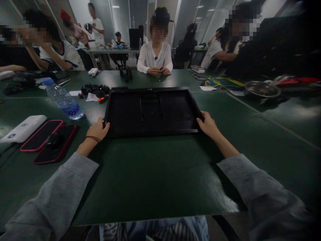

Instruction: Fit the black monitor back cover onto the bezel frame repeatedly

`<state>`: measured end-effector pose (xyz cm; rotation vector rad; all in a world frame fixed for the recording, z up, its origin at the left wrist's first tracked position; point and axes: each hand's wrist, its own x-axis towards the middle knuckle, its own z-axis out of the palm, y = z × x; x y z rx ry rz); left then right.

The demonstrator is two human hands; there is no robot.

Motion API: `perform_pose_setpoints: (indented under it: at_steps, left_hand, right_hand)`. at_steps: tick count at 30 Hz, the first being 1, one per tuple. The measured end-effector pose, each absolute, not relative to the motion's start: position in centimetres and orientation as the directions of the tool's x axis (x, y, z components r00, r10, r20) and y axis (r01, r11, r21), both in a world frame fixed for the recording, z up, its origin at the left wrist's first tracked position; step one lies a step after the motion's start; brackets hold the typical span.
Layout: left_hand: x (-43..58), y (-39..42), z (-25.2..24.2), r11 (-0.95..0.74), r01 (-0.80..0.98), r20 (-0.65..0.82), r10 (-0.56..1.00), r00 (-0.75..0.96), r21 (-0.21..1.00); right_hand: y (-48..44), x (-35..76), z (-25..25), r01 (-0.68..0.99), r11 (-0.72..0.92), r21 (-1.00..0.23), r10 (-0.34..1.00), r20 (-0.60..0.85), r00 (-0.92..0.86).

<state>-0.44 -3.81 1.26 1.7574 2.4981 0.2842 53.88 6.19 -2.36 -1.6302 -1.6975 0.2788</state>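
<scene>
Green table (150, 174) with a shallow black panel (175, 110).
Panel over the table's middle; water bottle (64, 100) to its left; left hand (97, 130) gripping the panel's left rim; right hand (208, 125) gripping its right rim; two red-edged devices (64, 144) near the bottle.

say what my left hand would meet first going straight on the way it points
Most likely the black tray: the left hand grips its left edge and points forward and inward, though depth is hard to judge.
</scene>
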Motion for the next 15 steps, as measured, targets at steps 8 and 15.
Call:
perform_pose_setpoints:
  at_steps: [8, 15]
  left_hand:
    - [-0.46, -3.79, 1.14, 0.331, 0.918, 0.045, 0.936, -0.348, 0.219]
    - [-0.55, -3.69, 1.05, 0.332, 0.923, 0.047, 0.937, -0.346, 0.195]
  right_hand:
    - [6.23, 54.01, -2.48, 0.769, 0.155, -0.62, 0.931, 0.353, 0.096]
    - [6.22, 53.83, -2.34, 0.768, 0.151, -0.623, 0.927, 0.359, 0.109]
